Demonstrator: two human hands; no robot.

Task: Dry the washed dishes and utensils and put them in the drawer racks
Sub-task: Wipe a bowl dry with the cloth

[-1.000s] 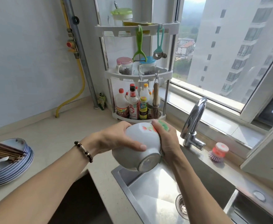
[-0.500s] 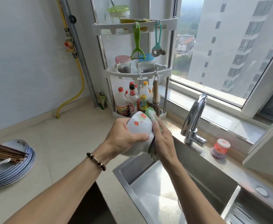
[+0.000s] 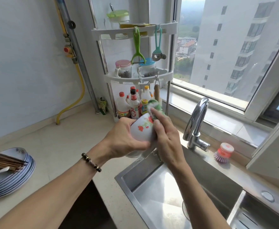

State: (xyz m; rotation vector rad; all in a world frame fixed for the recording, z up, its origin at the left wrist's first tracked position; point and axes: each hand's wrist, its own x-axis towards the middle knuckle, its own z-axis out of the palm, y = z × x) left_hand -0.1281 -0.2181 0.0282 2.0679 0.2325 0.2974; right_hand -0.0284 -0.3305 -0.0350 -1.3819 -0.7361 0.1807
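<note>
The bowl (image 3: pixel 141 129) is white with red flowers and green leaves painted on its side. It is held above the near-left corner of the sink (image 3: pixel 160 192), tipped on its side, the rim toward the bottles and the base toward the person. The left hand (image 3: pixel 125 141) grips it, fingers and thumb curled round its wall. The right hand (image 3: pixel 167 141) presses a green cloth (image 3: pixel 155 107) against the bowl's right side with fingers nearly straight. Right of the sink's corner stands the tap (image 3: pixel 195 124). Far left of the sink, a stack of plates (image 3: pixel 14 179) carries chopsticks (image 3: pixel 3 161).
</note>
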